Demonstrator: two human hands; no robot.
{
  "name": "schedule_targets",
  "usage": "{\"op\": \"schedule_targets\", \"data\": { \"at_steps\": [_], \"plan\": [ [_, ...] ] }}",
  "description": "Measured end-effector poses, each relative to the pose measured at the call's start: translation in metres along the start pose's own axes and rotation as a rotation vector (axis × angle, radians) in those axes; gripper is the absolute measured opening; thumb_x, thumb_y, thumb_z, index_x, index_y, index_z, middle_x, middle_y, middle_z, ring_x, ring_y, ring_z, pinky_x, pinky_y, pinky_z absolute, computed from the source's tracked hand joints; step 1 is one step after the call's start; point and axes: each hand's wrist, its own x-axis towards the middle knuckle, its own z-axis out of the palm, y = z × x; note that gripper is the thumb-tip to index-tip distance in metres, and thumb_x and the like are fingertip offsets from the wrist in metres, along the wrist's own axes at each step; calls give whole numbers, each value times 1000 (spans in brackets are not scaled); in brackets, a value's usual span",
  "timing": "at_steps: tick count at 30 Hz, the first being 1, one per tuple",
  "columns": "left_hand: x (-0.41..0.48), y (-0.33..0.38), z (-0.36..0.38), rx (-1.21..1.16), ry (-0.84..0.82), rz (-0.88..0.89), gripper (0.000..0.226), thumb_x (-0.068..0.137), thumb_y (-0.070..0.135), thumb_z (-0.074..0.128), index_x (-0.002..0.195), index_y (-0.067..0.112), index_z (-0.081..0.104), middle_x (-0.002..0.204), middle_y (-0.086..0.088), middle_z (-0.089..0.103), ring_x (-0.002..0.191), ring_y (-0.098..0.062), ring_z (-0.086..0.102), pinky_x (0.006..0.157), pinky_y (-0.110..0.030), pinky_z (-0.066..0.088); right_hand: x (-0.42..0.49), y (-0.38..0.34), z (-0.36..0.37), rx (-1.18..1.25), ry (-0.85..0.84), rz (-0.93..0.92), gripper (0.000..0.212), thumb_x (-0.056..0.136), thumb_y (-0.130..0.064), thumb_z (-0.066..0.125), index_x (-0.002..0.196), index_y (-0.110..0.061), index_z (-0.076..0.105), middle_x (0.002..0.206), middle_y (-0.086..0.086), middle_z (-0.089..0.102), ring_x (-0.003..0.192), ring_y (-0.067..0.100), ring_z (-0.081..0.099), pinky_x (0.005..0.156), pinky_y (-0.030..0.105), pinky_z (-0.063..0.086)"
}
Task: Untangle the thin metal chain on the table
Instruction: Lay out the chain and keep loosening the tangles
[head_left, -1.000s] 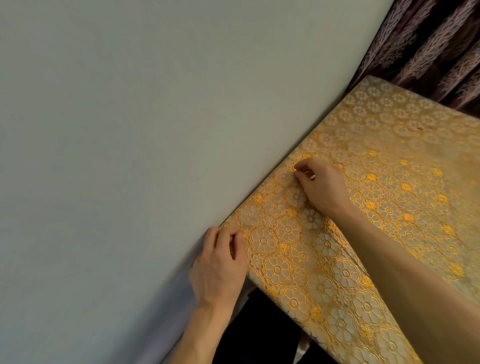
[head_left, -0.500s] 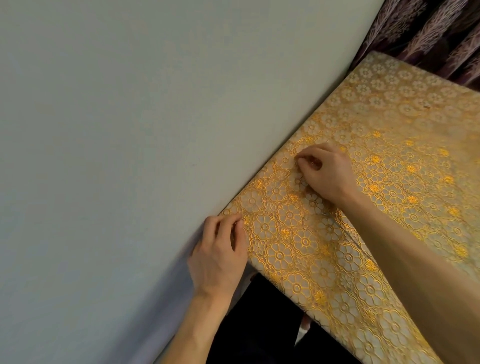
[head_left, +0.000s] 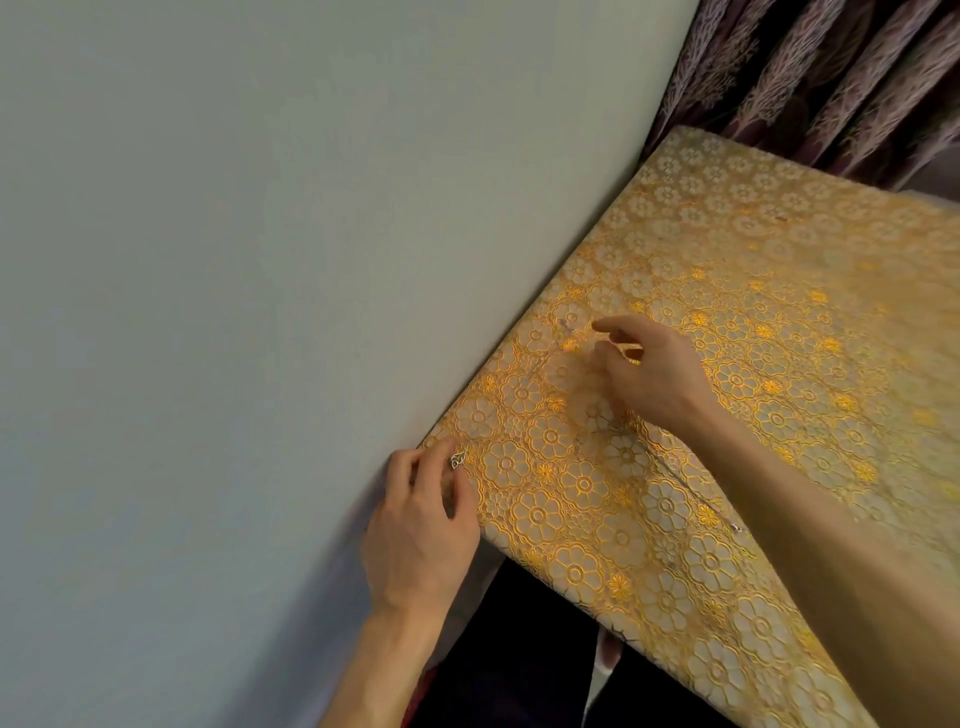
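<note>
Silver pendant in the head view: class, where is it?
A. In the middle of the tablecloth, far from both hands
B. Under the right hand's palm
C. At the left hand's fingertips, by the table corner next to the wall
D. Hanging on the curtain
C: the silver pendant glints at the fingertips of the left hand, at the corner of the table beside the wall.
</note>
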Motion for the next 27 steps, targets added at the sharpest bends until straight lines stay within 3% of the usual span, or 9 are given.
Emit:
{"op": "schedule_targets", "data": {
  "at_steps": [3, 6, 9, 11, 13, 17, 22, 27],
  "plan": [
    [1, 11, -4, -12, -18, 118, 33, 86, 23, 73, 118, 27, 68, 106, 5, 59, 81, -17, 67, 52, -23, 52, -46, 8, -24, 10, 21, 94, 29, 97, -27, 62, 125, -22, 66, 119, -4, 68, 104, 11, 61, 92, 34, 53],
    [7, 34, 3, 14, -49, 309, 36, 84, 23, 74, 119, 23, 69, 110, 2, 63, 94, -18, 65, 71, -22, 46, -95, 19, -39, -144, 4, 171, 33, 95, -36, 64, 126, -25, 66, 119, -6, 66, 105, 12, 59, 90, 35, 52],
    [16, 57, 20, 76, -220, 435, 43, 94, 42, 53, 134, 27, 58, 131, 4, 59, 118, -16, 57, 90, -29, 48, -138, 22, -46, -300, 25, 259, 36, 95, -42, 62, 126, -25, 67, 121, -4, 65, 113, 18, 58, 92, 33, 45],
    [19, 67, 35, 166, -339, 494, 58, 96, 54, 33, 147, 29, 44, 150, 2, 47, 139, -18, 42, 113, -37, 34, -160, 25, -47, -342, 53, 324, 36, 95, -41, 62, 125, -23, 68, 119, -2, 66, 113, 20, 58, 91, 32, 43],
    [19, 73, 47, 237, -425, 550, 66, 95, 58, 23, 155, 31, 28, 163, 2, 28, 151, -18, 21, 123, -40, 13, -176, 30, -43, -351, 91, 354, 33, 93, -40, 65, 120, -22, 73, 113, -2, 67, 105, 22, 60, 87, 33, 45],
    [13, 69, 60, 243, -490, 578, 67, 95, 62, 6, 156, 34, -1, 166, 9, -6, 152, -9, -14, 123, -41, -10, -191, 39, -25, -299, 256, 350, 22, 89, -33, 73, 107, -24, 78, 107, -6, 69, 100, 21, 60, 84, 31, 46],
    [11, 67, 63, 216, -416, 576, 67, 99, 60, 21, 157, 26, 25, 165, 7, 16, 153, -9, 6, 124, -41, 0, -194, 43, -11, -254, 455, 309, 10, 85, -15, 78, 95, -13, 76, 99, 2, 70, 92, 28, 60, 82, 29, 43],
    [9, 72, 62, 209, -420, 533, 73, 96, 60, 22, 158, 22, 23, 165, 8, 17, 152, -6, 5, 123, -36, -4, -190, 41, -16, -273, 321, 418, 14, 93, -18, 67, 95, -5, 68, 108, 9, 60, 99, 28, 54, 86, 38, 45]
  ]
}}
